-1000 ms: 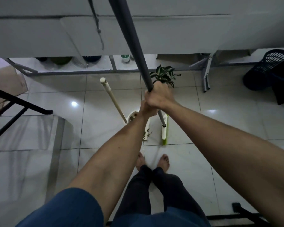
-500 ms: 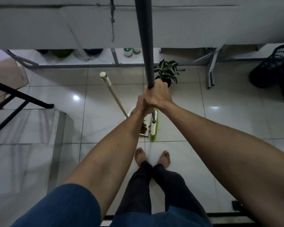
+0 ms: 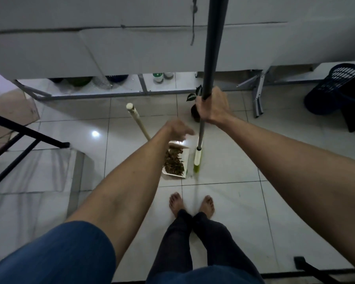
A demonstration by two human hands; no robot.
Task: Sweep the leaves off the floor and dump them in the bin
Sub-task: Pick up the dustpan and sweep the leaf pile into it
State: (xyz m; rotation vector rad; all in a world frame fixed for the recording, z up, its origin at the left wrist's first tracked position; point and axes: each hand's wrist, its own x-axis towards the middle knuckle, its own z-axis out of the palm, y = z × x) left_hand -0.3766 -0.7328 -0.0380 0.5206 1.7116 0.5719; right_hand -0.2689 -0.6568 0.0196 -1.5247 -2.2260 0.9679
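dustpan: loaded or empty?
Loaded: a heap of brown leaves lies in the dustpan, beside the broom.

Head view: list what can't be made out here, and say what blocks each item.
- Broom handle: its top is cut off by the upper frame edge.
- Dustpan: its left part is hidden behind the left forearm.
- Potted plant: mostly covered by the right hand and the handle.
- Left hand: the fingers are blurred.
- Dark bin: the inside is not visible from this angle.
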